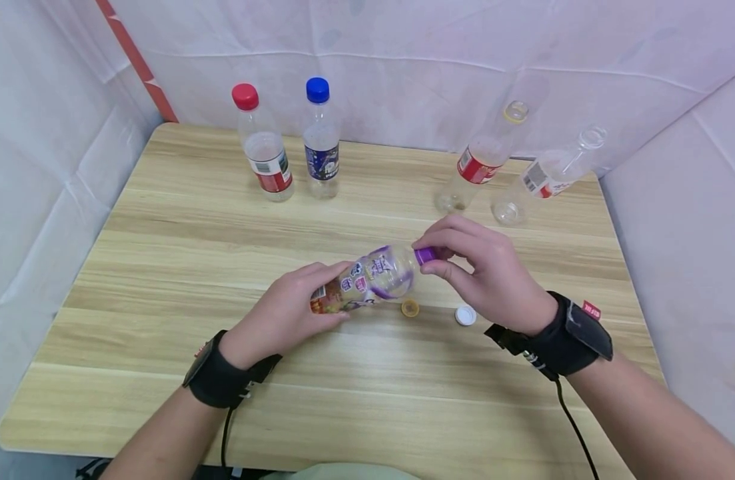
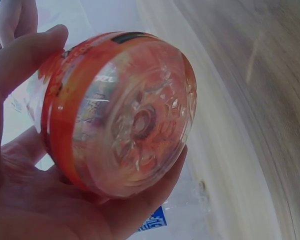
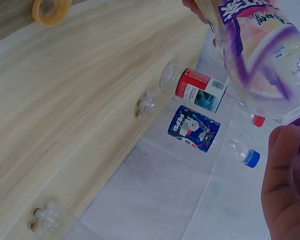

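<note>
The left hand (image 1: 295, 300) is clamped around the lower part of the labelled bottle (image 1: 386, 273), and the right hand (image 1: 481, 267) pinches the purple cap (image 1: 426, 256) at its neck; the bottle is held tilted over the table (image 1: 163, 333). Pale wood grain runs across the tabletop, with white sheeting (image 1: 391, 33) around it and a red strip (image 1: 133, 53) at far left. A yellow cap (image 1: 410, 308) and a white cap (image 1: 465, 315) lie near the bottle. The left wrist view shows the bottle's moulded base, hidden from the head view; the right wrist view makes PEPSI legible on the blue-capped bottle (image 3: 194, 127).
</note>
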A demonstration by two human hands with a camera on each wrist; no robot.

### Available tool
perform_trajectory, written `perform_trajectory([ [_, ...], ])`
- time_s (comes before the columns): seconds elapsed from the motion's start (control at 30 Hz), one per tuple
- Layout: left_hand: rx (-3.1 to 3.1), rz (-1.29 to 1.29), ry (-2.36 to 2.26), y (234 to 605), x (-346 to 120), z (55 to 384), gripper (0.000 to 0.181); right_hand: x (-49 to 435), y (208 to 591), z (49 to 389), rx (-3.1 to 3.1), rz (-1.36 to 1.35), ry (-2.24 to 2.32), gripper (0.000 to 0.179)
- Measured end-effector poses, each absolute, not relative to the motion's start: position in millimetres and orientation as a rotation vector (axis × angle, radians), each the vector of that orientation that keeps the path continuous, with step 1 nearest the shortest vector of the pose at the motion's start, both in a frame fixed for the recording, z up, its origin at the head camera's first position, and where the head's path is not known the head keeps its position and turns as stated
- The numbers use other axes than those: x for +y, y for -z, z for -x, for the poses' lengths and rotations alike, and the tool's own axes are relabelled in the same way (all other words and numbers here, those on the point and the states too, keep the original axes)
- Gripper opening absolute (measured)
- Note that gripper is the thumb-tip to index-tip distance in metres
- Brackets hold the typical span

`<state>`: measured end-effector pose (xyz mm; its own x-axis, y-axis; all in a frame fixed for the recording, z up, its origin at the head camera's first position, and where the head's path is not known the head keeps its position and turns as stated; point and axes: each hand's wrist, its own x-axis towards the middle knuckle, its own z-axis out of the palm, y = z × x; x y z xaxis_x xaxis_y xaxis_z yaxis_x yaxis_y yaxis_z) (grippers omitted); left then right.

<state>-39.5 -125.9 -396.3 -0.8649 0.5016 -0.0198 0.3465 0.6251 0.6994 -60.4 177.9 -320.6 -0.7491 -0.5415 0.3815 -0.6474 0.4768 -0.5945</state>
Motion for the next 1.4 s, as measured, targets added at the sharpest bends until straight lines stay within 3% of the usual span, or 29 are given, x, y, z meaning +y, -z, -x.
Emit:
perform_trajectory([
  [0.2,2.693,-0.658,-1.056,395,-123,38,0.075,177,320,60,-2.702,-0.844,-1.158,0.033],
  [0.33,2.751,-0.671,-1.034,397,-122,38,0.075,173,321,57,-2.773,-0.695,-1.144,0.021],
  [0.5,2.767,-0.689,-1.015,398,-122,38,0.075,170,320,54,-2.767,-0.700,-1.166,0.011],
  [1.17,2.551,-0.716,-1.084,388,-131,42,0.073,177,317,52,-2.468,-1.101,-1.115,0.038],
  [1.4,2.664,-0.678,-1.048,389,-126,40,0.075,177,318,54,-2.609,-0.890,-1.178,0.041],
])
